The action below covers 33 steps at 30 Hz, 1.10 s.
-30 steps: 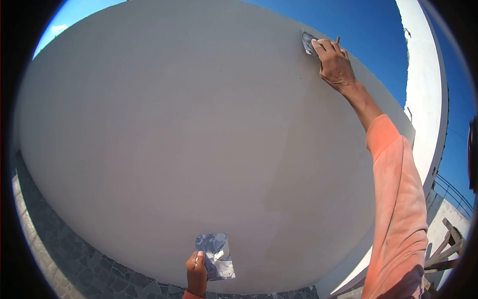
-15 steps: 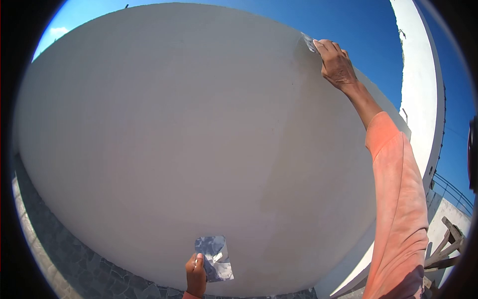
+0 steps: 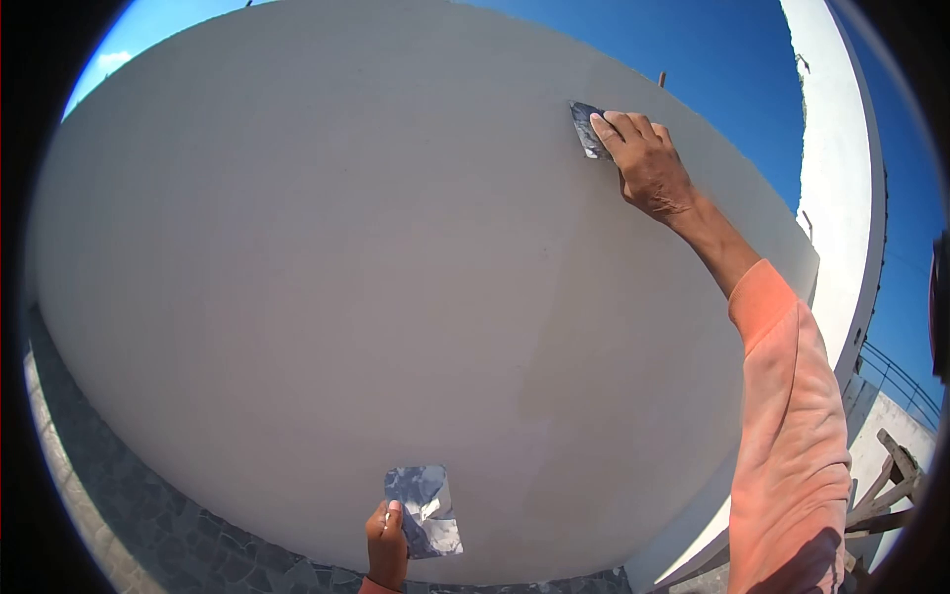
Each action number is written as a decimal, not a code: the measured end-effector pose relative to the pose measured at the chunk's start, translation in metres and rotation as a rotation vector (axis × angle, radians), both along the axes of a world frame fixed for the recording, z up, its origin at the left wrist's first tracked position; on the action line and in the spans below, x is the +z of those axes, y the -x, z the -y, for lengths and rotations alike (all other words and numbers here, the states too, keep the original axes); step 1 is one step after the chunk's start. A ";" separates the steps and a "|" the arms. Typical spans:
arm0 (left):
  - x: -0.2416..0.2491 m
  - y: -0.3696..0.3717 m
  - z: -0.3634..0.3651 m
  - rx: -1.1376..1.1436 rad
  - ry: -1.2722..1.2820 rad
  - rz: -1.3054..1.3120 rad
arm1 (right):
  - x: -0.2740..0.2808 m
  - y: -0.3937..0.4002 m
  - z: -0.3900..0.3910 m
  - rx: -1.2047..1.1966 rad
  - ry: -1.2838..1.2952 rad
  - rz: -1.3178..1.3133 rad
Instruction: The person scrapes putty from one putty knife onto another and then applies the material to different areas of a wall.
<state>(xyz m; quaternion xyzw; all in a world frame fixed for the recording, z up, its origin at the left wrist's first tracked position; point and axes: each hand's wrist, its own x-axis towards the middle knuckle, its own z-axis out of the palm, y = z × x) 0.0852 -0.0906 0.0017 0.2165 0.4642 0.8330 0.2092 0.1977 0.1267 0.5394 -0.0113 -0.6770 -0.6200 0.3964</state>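
Note:
My right hand (image 3: 650,163) is raised at the upper right, closed around a metal putty knife (image 3: 586,129) whose blade lies against the wall (image 3: 346,277). Low in the middle, my left hand (image 3: 387,540) grips a second, wider metal scraper blade (image 3: 424,510), held upright with whitish putty smeared on its face. The thumb rests on the front of that blade. A darker, damp-looking band (image 3: 584,366) runs down the pale wall below my right hand.
A tall white pillar (image 3: 838,148) rises beyond the wall's right end. Weathered wooden pieces (image 3: 891,485) stand at the lower right, near a metal railing (image 3: 901,381). Dark stone paving (image 3: 178,525) follows the wall's foot.
My right hand has moved down and slightly left from the wall's top edge with the putty knife, and more of its blade shows. My left hand has hardly moved.

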 end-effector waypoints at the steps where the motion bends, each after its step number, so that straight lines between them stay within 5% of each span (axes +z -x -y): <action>1: -0.001 0.000 0.000 -0.002 -0.006 -0.005 | -0.008 -0.004 0.004 0.026 0.022 0.075; 14: 0.006 -0.002 0.000 -0.045 -0.067 0.062 | 0.076 -0.028 -0.017 0.010 0.135 -0.179; 20: 0.008 -0.003 0.002 0.000 -0.015 0.005 | 0.063 -0.025 -0.031 0.022 0.113 -0.175; 28: -0.006 0.003 -0.002 -0.044 -0.047 0.035 | -0.030 -0.049 -0.015 0.071 0.004 0.061; 33: -0.004 0.003 -0.001 -0.038 -0.042 0.015 | 0.025 -0.054 -0.012 0.103 0.071 -0.083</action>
